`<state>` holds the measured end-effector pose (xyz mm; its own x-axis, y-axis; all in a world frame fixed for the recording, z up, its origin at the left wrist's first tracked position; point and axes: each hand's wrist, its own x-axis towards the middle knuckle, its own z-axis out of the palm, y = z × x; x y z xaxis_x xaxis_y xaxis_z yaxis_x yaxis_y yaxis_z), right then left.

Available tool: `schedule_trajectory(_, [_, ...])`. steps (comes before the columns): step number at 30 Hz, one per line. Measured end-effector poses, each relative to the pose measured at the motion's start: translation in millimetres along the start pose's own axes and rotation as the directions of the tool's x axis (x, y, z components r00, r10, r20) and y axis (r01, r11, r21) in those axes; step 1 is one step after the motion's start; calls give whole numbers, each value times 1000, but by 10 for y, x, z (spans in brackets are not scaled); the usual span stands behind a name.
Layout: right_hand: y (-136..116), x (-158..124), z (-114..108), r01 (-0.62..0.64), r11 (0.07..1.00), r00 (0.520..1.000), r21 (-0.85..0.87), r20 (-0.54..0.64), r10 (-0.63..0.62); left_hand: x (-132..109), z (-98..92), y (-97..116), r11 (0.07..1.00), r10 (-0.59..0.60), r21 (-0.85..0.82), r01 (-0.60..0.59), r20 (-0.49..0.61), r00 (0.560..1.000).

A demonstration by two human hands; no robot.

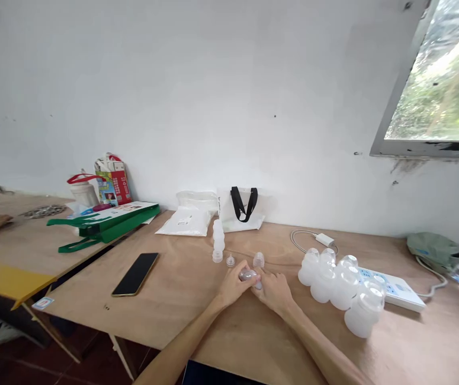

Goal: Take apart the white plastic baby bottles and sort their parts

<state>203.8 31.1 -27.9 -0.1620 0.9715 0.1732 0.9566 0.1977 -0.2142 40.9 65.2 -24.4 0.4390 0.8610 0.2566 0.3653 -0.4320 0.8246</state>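
Note:
Both my hands meet over the middle of the table. My left hand (232, 283) is closed round a clear, rounded plastic piece (247, 275) that looks like the domed cap of a baby bottle. My right hand (274, 291) is closed beside it, its fingers on a whitish part (258, 285) of the same item; the fingers partly hide it. Just beyond my left hand lies a small clear teat with a collar (230, 261). A clear domed cap (258, 260) stands beyond my right hand. Several small frosted pieces (218, 240) stand in a row at the left.
To the right are several frosted bottles with clear caps (345, 283), beside a white power strip (403, 293) and a charger (324, 239). A phone (135, 274) lies left. White packages (185, 220) and a bag with black handles (244, 208) are by the wall. A dark device edge (217, 374) is nearest me.

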Motion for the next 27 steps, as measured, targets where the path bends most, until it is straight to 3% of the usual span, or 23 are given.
schedule_trajectory(3, [-35,6,41,-44,990,994,135,-96,58,-4,22,92,998,-26,-59,22,-71,997])
schedule_trajectory(5, [-58,10,50,-12,938,994,346,-97,48,-20,33,150,997,-49,-70,39,-140,989])
schedule_trajectory(6, [-71,11,47,11,874,997,485,-69,25,-27,39,171,996,-54,-76,42,-169,984])
schedule_trajectory(8, [-95,9,25,10,657,998,754,37,-58,-32,58,191,995,-55,-89,38,-205,977])
schedule_trajectory(11, [-107,-10,-31,-130,306,968,943,187,-166,-6,98,194,993,-55,-114,29,-234,971])
schedule_trajectory(14, [-75,-33,-93,-237,183,939,954,273,-207,51,133,204,992,-60,-122,26,-283,957])
schedule_trajectory(17, [-63,-21,-142,-245,285,938,927,301,-170,105,139,250,998,-49,-53,34,-325,944])
schedule_trajectory(20, [-132,28,-152,-74,620,996,781,89,8,148,95,314,997,-34,48,57,-391,920])
schedule_trajectory(22, [-192,54,-117,-22,853,991,522,-101,88,190,-3,350,997,-15,65,48,-438,899])
schedule_trajectory(23, [-213,56,-85,-30,924,981,382,-165,100,219,-89,366,998,-20,38,43,-475,880])
schedule_trajectory(25, [-215,35,2,-42,983,972,180,-222,82,292,-338,396,996,-71,-83,28,-591,803])
schedule_trajectory(27, [-161,1,95,16,990,972,143,-235,19,366,-648,424,972,-175,-235,1,-720,671])
